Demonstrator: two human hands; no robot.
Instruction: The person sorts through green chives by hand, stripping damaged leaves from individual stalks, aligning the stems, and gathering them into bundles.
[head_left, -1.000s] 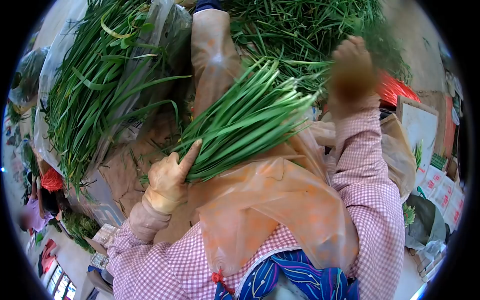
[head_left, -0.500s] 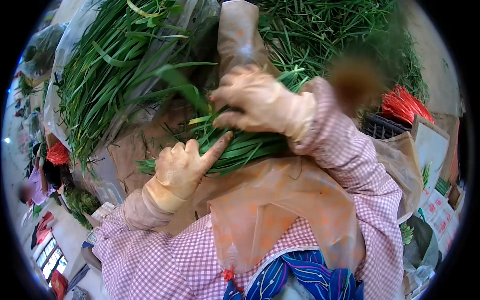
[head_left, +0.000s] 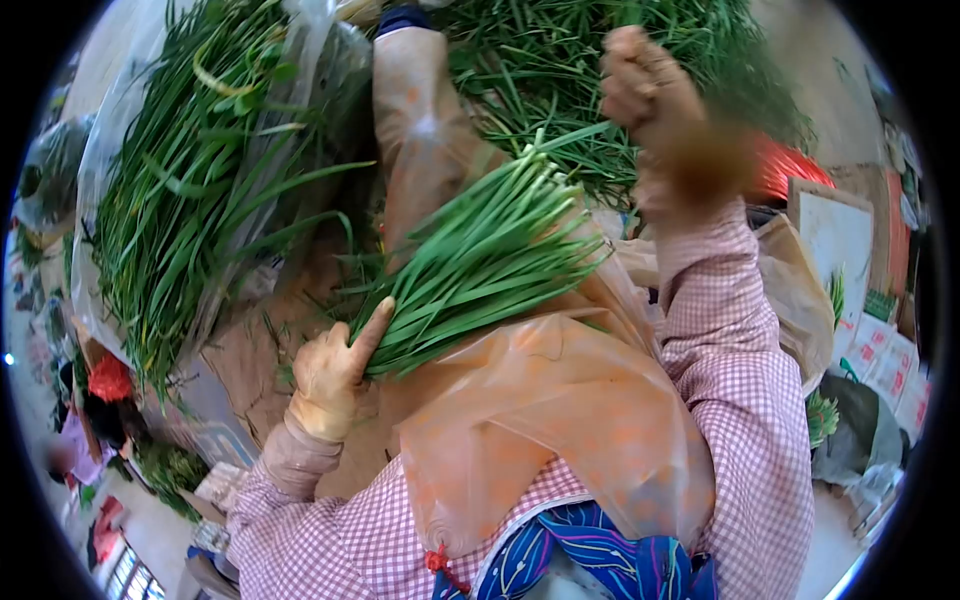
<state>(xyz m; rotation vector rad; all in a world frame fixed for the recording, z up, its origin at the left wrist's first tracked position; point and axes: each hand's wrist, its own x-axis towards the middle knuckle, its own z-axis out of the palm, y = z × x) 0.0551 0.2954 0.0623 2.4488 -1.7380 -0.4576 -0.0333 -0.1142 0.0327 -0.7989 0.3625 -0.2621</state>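
Observation:
A bundle of garlic chives (head_left: 490,260) lies across my lap on a translucent plastic apron (head_left: 560,400), its pale stem ends toward the upper right. My left hand (head_left: 335,375), in a thin cream glove, grips the leaf end, with one finger stretched over the leaves and the others curled or hidden beneath. My right hand (head_left: 650,85) is raised at the upper right, apart from the bundle and over the loose chives (head_left: 560,60). Its fingers are curled closed; anything inside them is hidden. A dark blurred spot covers part of that wrist.
More long chives (head_left: 190,220) fill a clear plastic bag (head_left: 95,250) on the left. Red ties (head_left: 795,170) lie at the right beside a white board (head_left: 835,240). Printed white boxes (head_left: 880,365) stand farther right. Another person (head_left: 85,445) is at the far left.
My right hand has left the bundle and risen to the upper right, its fingers now curled. The bundle lies in full view, stems angled upward. My left hand stays at the leaf end.

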